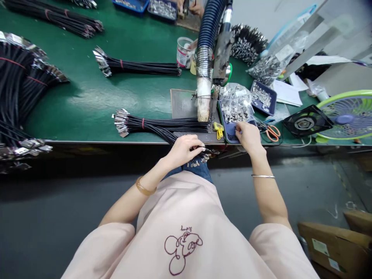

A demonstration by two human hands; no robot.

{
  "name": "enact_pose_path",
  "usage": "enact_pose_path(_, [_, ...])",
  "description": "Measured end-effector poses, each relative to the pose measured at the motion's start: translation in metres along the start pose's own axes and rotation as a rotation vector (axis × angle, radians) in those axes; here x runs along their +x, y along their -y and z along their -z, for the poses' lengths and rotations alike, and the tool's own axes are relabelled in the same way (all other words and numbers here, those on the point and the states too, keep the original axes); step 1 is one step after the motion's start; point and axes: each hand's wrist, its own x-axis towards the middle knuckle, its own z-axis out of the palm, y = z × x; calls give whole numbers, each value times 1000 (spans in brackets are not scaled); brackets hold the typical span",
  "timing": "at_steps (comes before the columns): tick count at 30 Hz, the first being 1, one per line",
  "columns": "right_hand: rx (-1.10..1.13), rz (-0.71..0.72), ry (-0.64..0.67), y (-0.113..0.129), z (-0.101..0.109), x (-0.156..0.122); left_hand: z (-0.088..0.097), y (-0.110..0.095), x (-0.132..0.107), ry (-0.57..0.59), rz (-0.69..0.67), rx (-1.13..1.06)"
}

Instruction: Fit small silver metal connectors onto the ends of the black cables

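Observation:
My left hand (pixel 187 149) is closed around the ends of several black cables (pixel 162 131) at the table's front edge. Those cables branch off a bundle (pixel 174 124) tied with a red band, with silvery metal connectors (pixel 122 122) at its left end. Small metal pieces (pixel 195 163) lie on my lap below. My right hand (pixel 247 135) reaches into the front of a blue tray (pixel 229 130), fingers pinched together; whatever they hold is too small or hidden to make out. A clear bag of small metal parts (pixel 236 104) sits in that tray.
A ribbed extraction hose (pixel 205 62) hangs down beside a metal fixture (pixel 222 54). Orange-handled scissors (pixel 272 133), a black fan (pixel 308 121) and a green fan (pixel 345 116) stand to the right. More cable bundles (pixel 142 68) lie left and behind. Another person's hands (pixel 196 7) show at the top.

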Motion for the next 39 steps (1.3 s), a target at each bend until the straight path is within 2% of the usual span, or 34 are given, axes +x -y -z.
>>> enact_pose_path(6, [18,-84,-50,-10,2,2,-2,-7,5,45,87,-24])
enact_pose_path(12, [103,-124,-75,-19,1,1,-3,-6,11,29,127,-31])
enact_pose_path(18, [243,-100,-48,-13,-1,11,-2,-5,25,128,130,-14])
enact_pose_path(21, [286,-60,-51,-16,3,10,1,-5,31,155,179,-121])
enact_pose_path(25, [366,94,-72,-30,8,4,10,-5,28,171,374,-467])
enact_pose_path(30, [378,238,41,-45,5,7,19,-4,22,12,498,-714])
enact_pose_path(36, [328,260,70,-52,0,14,13,-7,23,-102,519,-773])
enact_pose_path(39, [384,245,43,-50,0,15,7,-15,27,-144,600,-703])
